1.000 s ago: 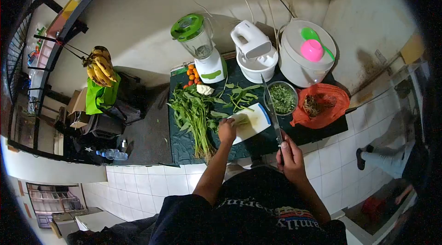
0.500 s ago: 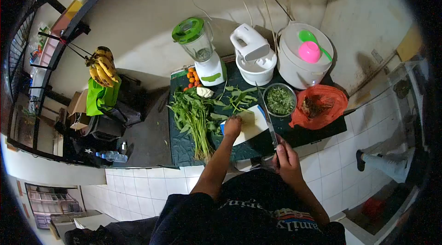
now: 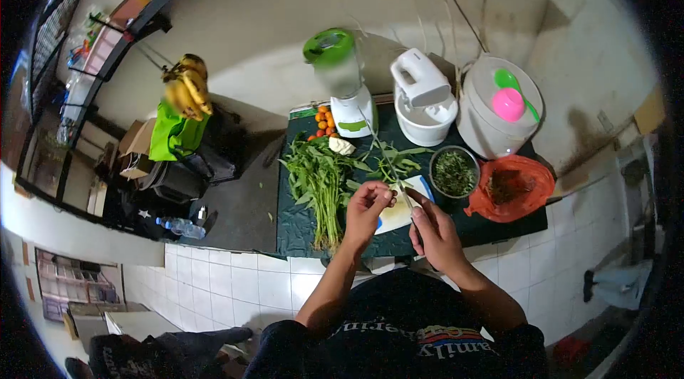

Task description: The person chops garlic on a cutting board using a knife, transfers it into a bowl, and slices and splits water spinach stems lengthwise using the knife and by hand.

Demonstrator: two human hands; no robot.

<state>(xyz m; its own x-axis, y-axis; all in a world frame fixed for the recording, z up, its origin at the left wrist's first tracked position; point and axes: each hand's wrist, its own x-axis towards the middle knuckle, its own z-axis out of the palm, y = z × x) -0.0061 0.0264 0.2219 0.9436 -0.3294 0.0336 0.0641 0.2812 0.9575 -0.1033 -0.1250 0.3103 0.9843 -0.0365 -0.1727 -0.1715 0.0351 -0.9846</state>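
Note:
My right hand (image 3: 436,235) is closed round the handle of a knife (image 3: 407,202), its thin blade pointing up and away over the cutting board. Close to the blade, my left hand (image 3: 368,212) has its fingers pinched together; what lies between them is too small to make out. Beneath both hands is a white cutting board (image 3: 390,221) with blue edges. Loose green leaves (image 3: 403,159) lie beyond the board. A bunch of long-stemmed leafy greens (image 3: 322,197) rests left of my left hand. Chopped greens fill a round metal bowl (image 3: 454,173) to the right.
An orange-red plastic bag (image 3: 533,199) sits at the table's right end. Along the back stand a blender (image 3: 351,108), a white mixer (image 3: 425,105) and a white rice cooker (image 3: 491,119). Small orange fruits (image 3: 324,120) lie by the blender. Bananas (image 3: 188,90) hang at left.
My left hand has lifted off the board and come towards the knife. The knife has tilted leftward as my right hand moved closer to the left. The camera view has shifted.

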